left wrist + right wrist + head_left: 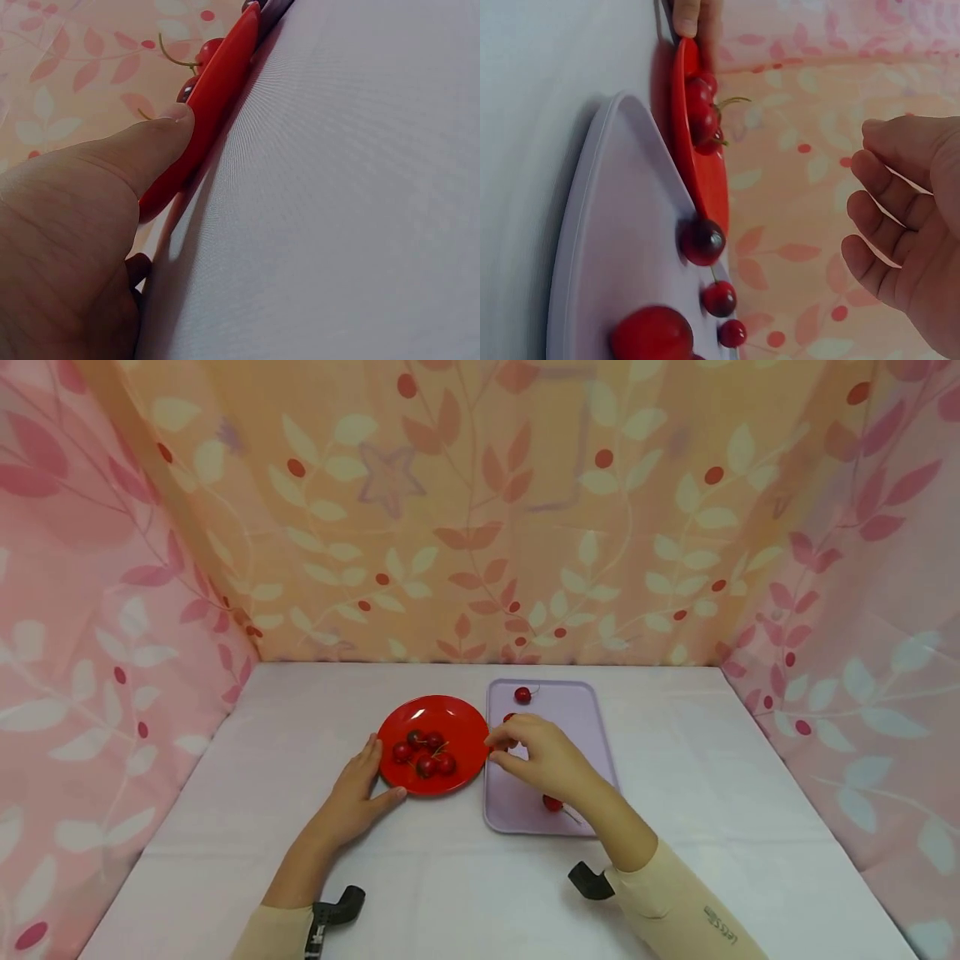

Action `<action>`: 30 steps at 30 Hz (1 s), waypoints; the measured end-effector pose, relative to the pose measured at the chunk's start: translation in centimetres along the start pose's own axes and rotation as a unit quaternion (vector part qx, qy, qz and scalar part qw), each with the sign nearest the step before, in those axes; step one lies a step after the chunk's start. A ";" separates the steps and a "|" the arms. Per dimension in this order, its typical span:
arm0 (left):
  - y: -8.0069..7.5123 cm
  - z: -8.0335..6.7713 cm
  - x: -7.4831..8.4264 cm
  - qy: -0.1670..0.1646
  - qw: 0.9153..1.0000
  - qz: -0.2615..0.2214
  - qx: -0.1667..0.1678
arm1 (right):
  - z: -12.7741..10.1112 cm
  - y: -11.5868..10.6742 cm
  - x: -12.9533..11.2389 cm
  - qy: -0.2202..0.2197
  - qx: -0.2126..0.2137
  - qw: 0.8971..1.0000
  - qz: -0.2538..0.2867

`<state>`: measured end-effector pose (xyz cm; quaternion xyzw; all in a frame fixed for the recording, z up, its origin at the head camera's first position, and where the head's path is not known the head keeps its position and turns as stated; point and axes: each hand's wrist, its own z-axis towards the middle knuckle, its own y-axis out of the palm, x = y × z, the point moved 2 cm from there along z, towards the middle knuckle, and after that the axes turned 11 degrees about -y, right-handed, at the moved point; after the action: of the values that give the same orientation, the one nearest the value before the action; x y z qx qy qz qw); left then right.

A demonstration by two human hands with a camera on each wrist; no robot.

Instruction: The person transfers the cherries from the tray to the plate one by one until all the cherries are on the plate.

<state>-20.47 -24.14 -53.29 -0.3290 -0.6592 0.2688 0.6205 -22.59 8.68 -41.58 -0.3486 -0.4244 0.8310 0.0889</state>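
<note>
Right grip (546, 758): fingers loosely bent, slight gap to the thumb, nothing held; positioned above the rectangular lilac tray (573, 718). Left grip (356, 797): fingers extended, thumb and fingertips contacting the rim of the round, glossy red plate (467, 731). Cherries (426, 766) (smooth-skinned, thin-stemmed) lie on plate and tray. Supporting surface: white, fine-textured counter (457, 893).

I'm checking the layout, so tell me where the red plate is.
In the head view, the red plate sits left of centre, with the left hand at its rim and the purple tray just to its right.
</note>
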 end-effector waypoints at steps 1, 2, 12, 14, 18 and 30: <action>0.0 0.0 0.0 0.001 1.000 -0.002 -0.001 | -0.4 -0.4 -0.1 0.001 0.002 1.000 0.000; 0.0 0.0 0.0 0.001 1.000 -0.001 -0.002 | -0.8 -0.7 -0.2 -0.001 0.004 1.000 0.000; 0.0 -0.2 0.2 0.007 1.000 -0.005 0.005 | -4.9 -3.7 0.5 -0.031 0.027 0.998 -0.046; 0.0 -0.2 0.2 0.005 1.000 0.000 0.007 | -5.7 -3.9 0.9 -0.022 0.033 0.998 -0.054; 0.0 -0.1 0.1 0.003 1.000 0.004 0.004 | -7.4 -4.0 1.7 0.000 0.045 0.997 -0.061; 0.2 0.1 -0.1 -0.005 1.000 -0.001 0.002 | -10.3 -4.3 4.2 0.034 0.072 0.994 -0.070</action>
<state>-20.58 -24.09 -53.49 -0.3261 -0.6621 0.2712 0.6179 -19.54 19.86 -44.48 -0.3387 -0.3834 0.8389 0.1859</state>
